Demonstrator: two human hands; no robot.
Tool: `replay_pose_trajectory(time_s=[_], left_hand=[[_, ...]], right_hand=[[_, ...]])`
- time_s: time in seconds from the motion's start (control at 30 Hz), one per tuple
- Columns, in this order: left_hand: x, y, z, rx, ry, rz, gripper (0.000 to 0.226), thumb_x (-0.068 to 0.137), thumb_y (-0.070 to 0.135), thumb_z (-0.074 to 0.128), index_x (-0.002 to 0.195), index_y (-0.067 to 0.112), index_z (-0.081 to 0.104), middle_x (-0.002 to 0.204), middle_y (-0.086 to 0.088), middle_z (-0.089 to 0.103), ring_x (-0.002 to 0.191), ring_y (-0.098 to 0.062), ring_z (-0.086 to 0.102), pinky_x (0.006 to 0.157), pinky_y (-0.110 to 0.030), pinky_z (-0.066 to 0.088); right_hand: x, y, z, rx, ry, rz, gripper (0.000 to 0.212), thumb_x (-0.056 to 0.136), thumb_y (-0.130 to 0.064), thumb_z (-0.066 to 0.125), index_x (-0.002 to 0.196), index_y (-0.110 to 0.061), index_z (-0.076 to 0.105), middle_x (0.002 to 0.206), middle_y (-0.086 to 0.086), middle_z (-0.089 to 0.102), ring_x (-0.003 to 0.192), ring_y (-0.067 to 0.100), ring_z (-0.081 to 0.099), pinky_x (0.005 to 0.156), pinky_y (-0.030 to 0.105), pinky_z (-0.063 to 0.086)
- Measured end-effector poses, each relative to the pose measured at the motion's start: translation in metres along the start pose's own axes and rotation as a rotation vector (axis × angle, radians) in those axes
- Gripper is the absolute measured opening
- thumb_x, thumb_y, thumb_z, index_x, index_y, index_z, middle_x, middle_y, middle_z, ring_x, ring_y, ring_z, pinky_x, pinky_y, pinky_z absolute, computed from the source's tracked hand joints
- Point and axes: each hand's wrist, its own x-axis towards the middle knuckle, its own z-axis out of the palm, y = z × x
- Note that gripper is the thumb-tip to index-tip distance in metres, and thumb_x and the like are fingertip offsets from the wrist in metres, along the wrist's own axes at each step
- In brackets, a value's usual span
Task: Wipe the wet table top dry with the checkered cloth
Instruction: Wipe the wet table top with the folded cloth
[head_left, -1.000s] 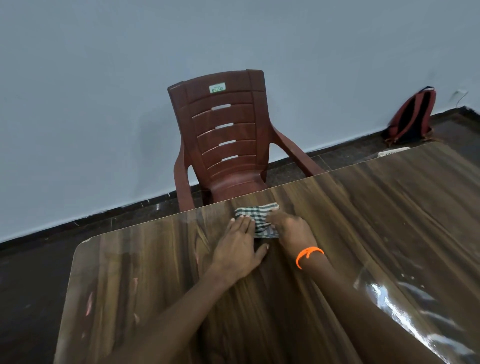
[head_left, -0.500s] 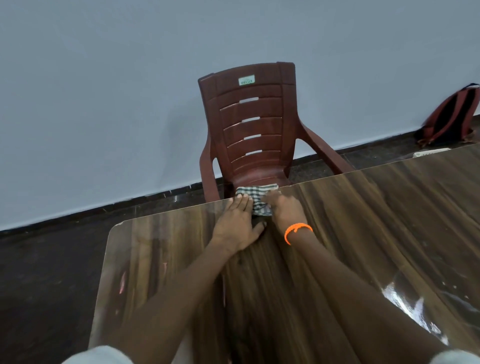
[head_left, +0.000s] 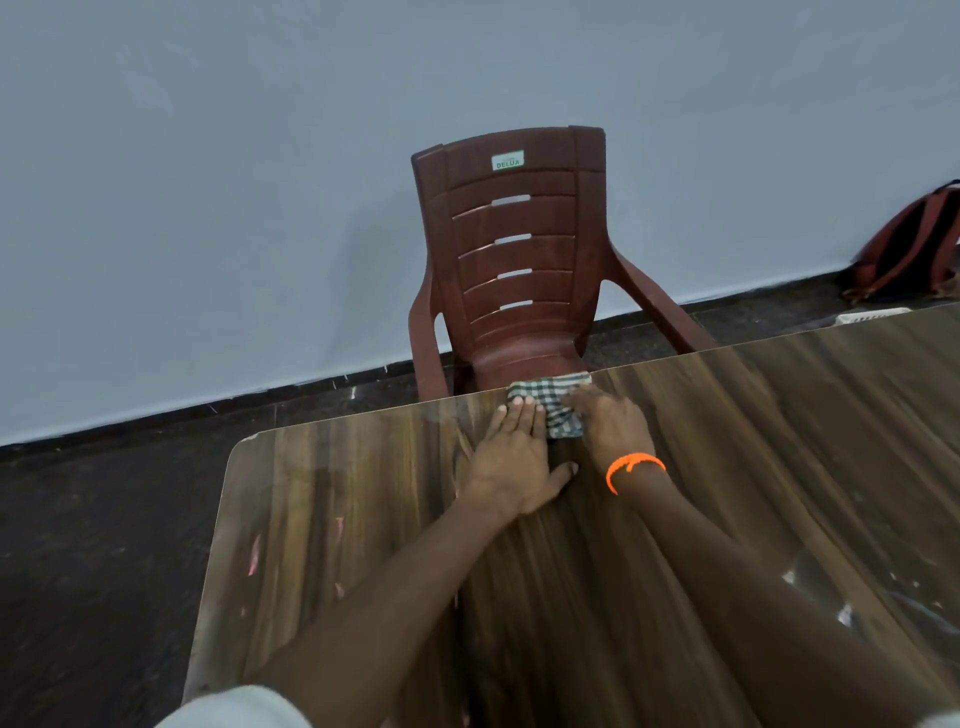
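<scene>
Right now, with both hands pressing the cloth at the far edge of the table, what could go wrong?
1. The checkered cloth already lies at the far edge of the table top, so a further push may slide it off toward the plastic chair.
2. The left hand and right hand lie flat on the cloth without gripping it, so it may slip out.
3. Shiny wet patches near the right side may be missed.

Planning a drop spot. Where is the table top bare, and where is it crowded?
Bare: table top between its left corner and the left hand; also the broad stretch right of the right hand, up to the far edge. Crowded: the far edge before the chair, where both hands press the checkered cloth. Wet glare near the right edge.
</scene>
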Motion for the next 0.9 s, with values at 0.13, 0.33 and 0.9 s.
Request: replay_pose_trajectory(time_s=[0.13, 0.33, 0.9], left_hand=[[-0.001, -0.026, 0.003, 0.025, 0.042, -0.050, 0.092, 0.099, 0.067, 0.027, 0.159, 0.000, 0.007, 0.168, -0.018, 0.006, 0.155, -0.027, -0.001, 0.126, -0.042, -0.004], [-0.060, -0.038, 0.016, -0.007, 0.023, -0.027, 0.099, 0.095, 0.074, 0.024, 0.159, 0.001, 0.003, 0.168, -0.016, 0.002, 0.155, -0.025, -0.005, 0.126, -0.042, -0.003], [-0.051, -0.022, 0.013, 0.040, -0.009, -0.038, 0.092, 0.098, 0.066, 0.024, 0.159, 0.000, 0.005, 0.167, -0.019, 0.002, 0.155, -0.027, -0.004, 0.125, -0.044, -0.005]], right_hand=[[0.017, -0.026, 0.009, -0.002, -0.046, -0.063, 0.033, 0.074, -0.001, 0.057, 0.100, -0.015, 0.072, 0.111, 0.013, 0.067, 0.097, 0.037, 0.063, 0.077, 0.044, 0.052], [-0.029, -0.038, 0.027, 0.074, -0.057, -0.216, 0.042, 0.076, 0.005, 0.054, 0.108, -0.017, 0.069, 0.121, 0.007, 0.065, 0.114, 0.027, 0.059, 0.085, 0.042, 0.053], [-0.044, -0.043, 0.000, 0.001, -0.034, -0.135, 0.031, 0.079, 0.000, 0.057, 0.102, -0.017, 0.069, 0.113, 0.006, 0.067, 0.098, 0.033, 0.065, 0.071, 0.044, 0.055]])
